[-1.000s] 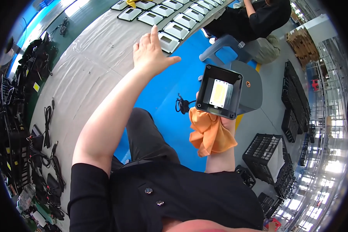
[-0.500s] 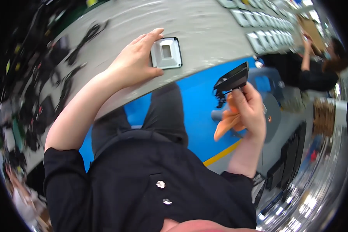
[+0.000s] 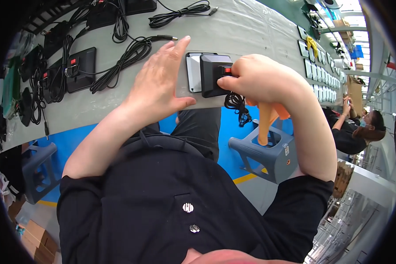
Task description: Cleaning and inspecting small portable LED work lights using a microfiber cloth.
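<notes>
Black plastic is being gripped at the upper middle of the frame: a black device point(image 3: 213, 75) with a small red switch is being held by the right hand point(image 3: 255, 79), whose fingers are closed around its right side, thumb pressed near the switch. An orange cloth point(image 3: 268, 116) is being kept tucked under the same hand, and a coiled black cable point(image 3: 236, 104) is hanging from the device just below. The left hand point(image 3: 160, 86) is being held open and flat, fingers spread, its edge resting beside a white-faced unit point(image 3: 192, 72) lying on the grey worktop point(image 3: 251, 31), partly hidden behind the black device.

The handling appears to be in its middle stage: the device is being brought onto or against the white-faced unit, and it is not yet being set down free of the hand.

At the upper left, black tablets and cables point(image 3: 75, 66) are lying close by. A row of further units point(image 3: 321, 66) is stretching along the upper right. A grey stool point(image 3: 264, 152) is standing below, and another person point(image 3: 361, 127) is working at the right edge.
</notes>
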A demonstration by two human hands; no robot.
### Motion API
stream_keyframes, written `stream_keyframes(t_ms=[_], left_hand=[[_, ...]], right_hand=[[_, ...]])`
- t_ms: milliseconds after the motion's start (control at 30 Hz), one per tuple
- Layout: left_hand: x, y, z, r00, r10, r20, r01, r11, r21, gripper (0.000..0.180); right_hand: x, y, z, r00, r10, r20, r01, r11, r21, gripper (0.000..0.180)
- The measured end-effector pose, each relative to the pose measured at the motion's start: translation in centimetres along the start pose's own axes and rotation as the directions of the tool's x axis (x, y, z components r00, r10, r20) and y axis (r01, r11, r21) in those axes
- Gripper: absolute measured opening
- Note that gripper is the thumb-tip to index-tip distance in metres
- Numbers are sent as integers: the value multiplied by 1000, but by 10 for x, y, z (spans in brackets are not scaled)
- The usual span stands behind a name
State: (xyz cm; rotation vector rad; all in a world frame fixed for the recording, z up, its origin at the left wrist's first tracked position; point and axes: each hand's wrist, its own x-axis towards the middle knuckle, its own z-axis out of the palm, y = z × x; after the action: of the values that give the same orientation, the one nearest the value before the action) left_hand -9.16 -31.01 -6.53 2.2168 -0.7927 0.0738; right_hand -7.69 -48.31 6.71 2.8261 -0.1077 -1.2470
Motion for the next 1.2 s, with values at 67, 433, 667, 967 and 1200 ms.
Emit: stream_keyframes(t_ms=[67,433,667,967,1200], left_hand=[[1,-5,0,1000,23,-10,-23,1000,1,108],[3,-13,6,992,48,-118,-56,996,-67,106],[3,-14,6,994,53,-95,-58,997,-46,106],[5,-1,10,992,98,-78,-93,994,64,70],[18,9,8,987,149,-57,-140,980,143,49]], right_hand=[[9,-14,-4,1000,7,16,-6,998,-67,39],[22,-41,-17,987,70,143,-44,983,-176,38],[29,-37,-15,994,-5,108,24,984,-174,44],[28,-35,-9,992,-50,116,65,989,-129,36],[20,-2,10,999,-44,22,34,939,343,49]])
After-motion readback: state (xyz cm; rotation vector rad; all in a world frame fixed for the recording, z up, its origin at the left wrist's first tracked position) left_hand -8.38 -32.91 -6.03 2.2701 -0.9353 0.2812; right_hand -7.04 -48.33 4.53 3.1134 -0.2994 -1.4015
